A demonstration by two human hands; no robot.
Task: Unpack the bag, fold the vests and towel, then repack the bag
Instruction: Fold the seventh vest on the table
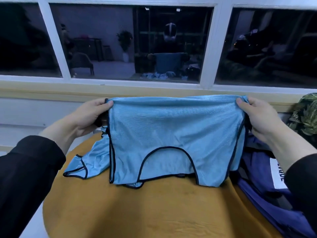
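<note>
Blue vest [173, 134] hangs stretched, top corners pinched by left hand [89, 115] fingers and right hand [260, 117] fingers above the table [137, 212]

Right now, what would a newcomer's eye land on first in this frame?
The light blue vest, held up at centre by its top corners: left hand and right hand each pinch one. Below it lies the round mustard table, with a dark blue bag at right.

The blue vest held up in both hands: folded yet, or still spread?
Spread. Left hand and right hand pinch the light blue vest by opposite corners, so it hangs flat, its neckline trim showing.
</note>
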